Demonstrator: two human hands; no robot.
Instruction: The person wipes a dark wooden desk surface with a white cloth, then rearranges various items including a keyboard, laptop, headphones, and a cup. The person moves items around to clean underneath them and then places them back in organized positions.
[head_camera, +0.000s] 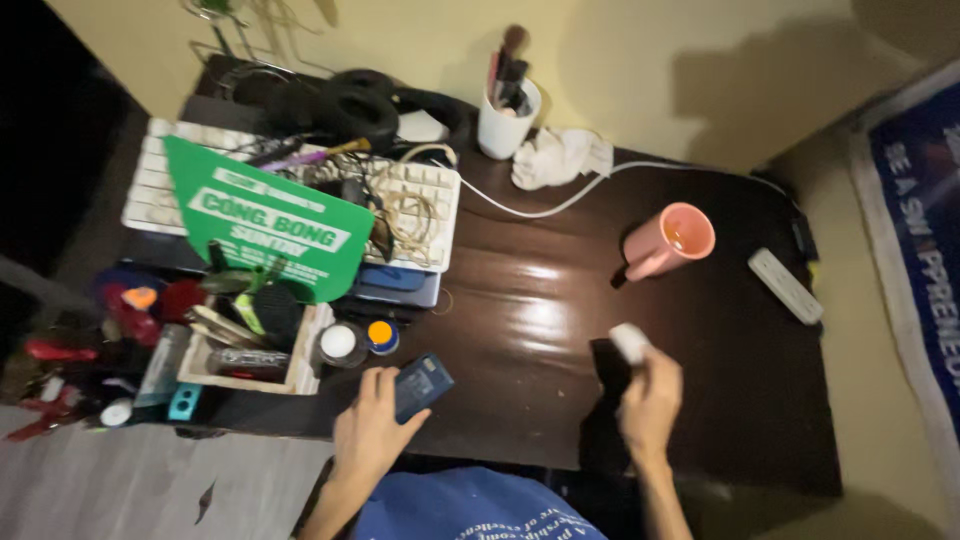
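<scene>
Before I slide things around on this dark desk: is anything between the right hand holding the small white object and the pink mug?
Nothing visible. Between the right hand, holding the small white object, and the pink mug lies only bare, glossy dark wooden desk.

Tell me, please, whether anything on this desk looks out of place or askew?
Yes: a green fan-shaped sign lies tilted across the white keyboard, covering keys, with tangled cords heaped on the keyboard's right end.

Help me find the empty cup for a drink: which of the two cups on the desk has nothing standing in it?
The pink cup, on the bare right part of the desk. The white cup by the wall is stuffed with brushes and pens.
</scene>
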